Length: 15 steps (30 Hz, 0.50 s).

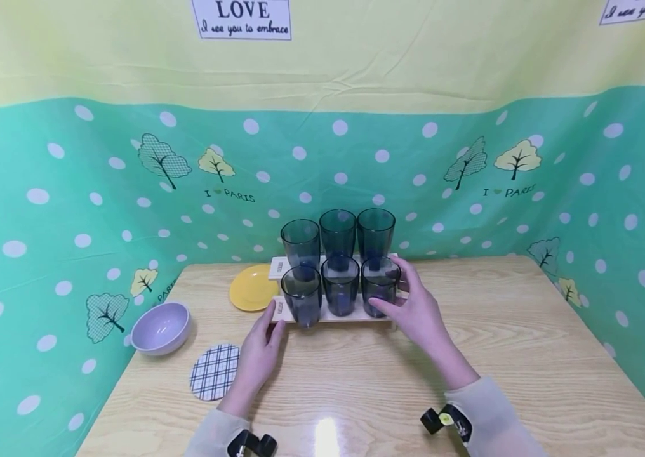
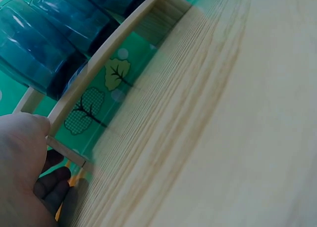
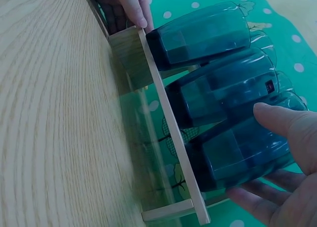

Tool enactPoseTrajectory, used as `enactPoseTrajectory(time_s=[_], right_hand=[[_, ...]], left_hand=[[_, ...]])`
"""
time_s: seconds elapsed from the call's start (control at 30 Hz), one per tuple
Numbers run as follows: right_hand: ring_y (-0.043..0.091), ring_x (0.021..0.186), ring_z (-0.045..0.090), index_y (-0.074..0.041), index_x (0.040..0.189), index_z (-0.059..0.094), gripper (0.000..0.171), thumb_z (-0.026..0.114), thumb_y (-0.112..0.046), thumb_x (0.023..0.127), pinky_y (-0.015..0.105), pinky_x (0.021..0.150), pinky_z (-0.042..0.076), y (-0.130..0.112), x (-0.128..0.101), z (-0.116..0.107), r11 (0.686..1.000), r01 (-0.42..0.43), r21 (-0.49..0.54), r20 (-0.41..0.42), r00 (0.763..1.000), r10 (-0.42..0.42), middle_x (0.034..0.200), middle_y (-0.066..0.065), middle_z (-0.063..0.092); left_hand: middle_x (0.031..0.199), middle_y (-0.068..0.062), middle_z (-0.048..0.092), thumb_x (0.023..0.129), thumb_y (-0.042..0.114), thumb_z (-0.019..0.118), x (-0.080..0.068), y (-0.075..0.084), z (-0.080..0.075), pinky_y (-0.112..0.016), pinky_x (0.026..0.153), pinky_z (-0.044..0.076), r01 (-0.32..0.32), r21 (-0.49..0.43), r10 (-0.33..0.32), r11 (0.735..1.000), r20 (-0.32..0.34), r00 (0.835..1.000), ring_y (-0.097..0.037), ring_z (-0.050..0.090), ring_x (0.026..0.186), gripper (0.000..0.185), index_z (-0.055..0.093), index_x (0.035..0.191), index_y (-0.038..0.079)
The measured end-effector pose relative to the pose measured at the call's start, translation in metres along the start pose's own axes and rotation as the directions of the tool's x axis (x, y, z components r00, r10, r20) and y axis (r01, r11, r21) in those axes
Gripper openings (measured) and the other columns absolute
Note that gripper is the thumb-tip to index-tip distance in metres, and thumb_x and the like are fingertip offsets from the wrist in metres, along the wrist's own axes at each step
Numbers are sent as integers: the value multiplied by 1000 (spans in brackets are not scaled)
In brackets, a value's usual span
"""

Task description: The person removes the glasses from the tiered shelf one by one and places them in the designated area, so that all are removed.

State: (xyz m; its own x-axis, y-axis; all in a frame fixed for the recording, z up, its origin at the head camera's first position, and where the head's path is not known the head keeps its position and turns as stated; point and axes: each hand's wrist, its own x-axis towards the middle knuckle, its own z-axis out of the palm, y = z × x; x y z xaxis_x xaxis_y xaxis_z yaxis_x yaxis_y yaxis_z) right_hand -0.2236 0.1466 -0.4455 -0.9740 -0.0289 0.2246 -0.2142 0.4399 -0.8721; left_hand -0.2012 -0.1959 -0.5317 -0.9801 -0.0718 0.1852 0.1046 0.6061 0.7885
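Observation:
A two-tier wooden rack point(image 1: 280, 309) carries dark tinted drinking glasses, three on the lower front tier and three on the upper back tier. My left hand point(image 1: 258, 354) grips the left end of the front tier; in the left wrist view its thumb lies on the shelf edge point(image 2: 101, 53) and the fingers curl beside the leg. My right hand point(image 1: 419, 314) holds the front right glass point(image 1: 378, 289), thumb in front and fingers round the far side. In the right wrist view that glass point(image 3: 242, 150) stands on the shelf beside the middle front glass point(image 3: 223, 91).
Left of the rack lies a yellow plate point(image 1: 252, 289), partly behind its end. A lilac bowl point(image 1: 161, 329) stands near the table's left edge. A round checked coaster point(image 1: 214, 371) lies beside my left forearm. Polka-dot cloth point(image 1: 414, 158) hangs behind the wooden table point(image 1: 528, 343).

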Motion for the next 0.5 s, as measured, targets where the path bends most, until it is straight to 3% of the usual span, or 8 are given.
enactPoseTrajectory(time_s=[0.17,0.5], right_hand=[[44,117,75,-31,171,37,102,97,-22,89,54,94,66,0,-1,-2,1000,-15,-11,-9,1000,14,147,23,64],[43,125,71,-30,170,38,101,97,-22,89,49,95,67,-3,-2,-10,1000,-5,-1,-14,1000,5,146,19,63]], left_hand=[[174,-17,40,118,37,55,0,-1,0,-56,131,33,-10,-7,9,1000,-4,1000,-38,39,159,64,35,174,13],[174,-16,41,118,36,55,0,-2,1,-55,131,33,-9,-1,9,1000,-5,1000,-37,40,159,63,36,174,12]])
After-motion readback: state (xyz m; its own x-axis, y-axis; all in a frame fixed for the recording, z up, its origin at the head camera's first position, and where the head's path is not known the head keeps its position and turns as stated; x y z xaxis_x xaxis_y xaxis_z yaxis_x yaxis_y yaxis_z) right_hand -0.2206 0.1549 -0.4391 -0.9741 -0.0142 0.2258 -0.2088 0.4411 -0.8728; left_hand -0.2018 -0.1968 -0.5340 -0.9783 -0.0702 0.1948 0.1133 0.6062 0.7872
